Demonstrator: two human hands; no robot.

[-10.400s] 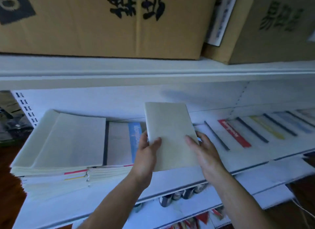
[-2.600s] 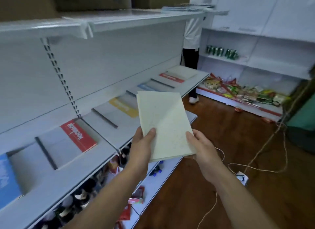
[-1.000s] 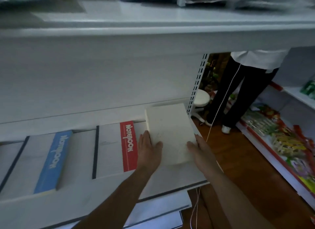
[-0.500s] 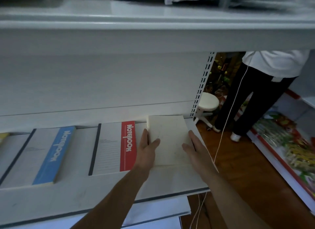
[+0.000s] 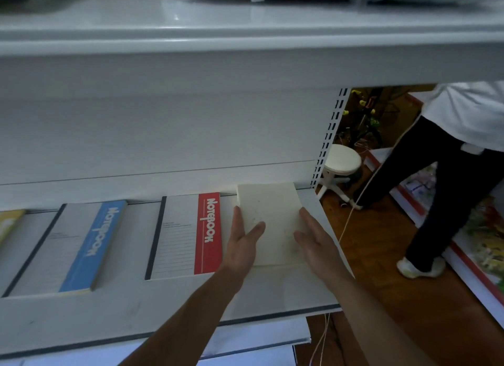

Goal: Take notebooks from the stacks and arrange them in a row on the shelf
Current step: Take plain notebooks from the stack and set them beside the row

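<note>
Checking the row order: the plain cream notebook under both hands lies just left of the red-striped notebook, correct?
Not quite. In the head view the plain cream notebook under the left hand and right hand lies just right of the red-striped notebook, at the shelf's end.

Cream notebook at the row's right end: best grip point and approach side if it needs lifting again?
Grip the cream notebook by its near short edge, coming from the aisle. It lies flat, far edge against the back panel, red notebook close on its left.
</note>
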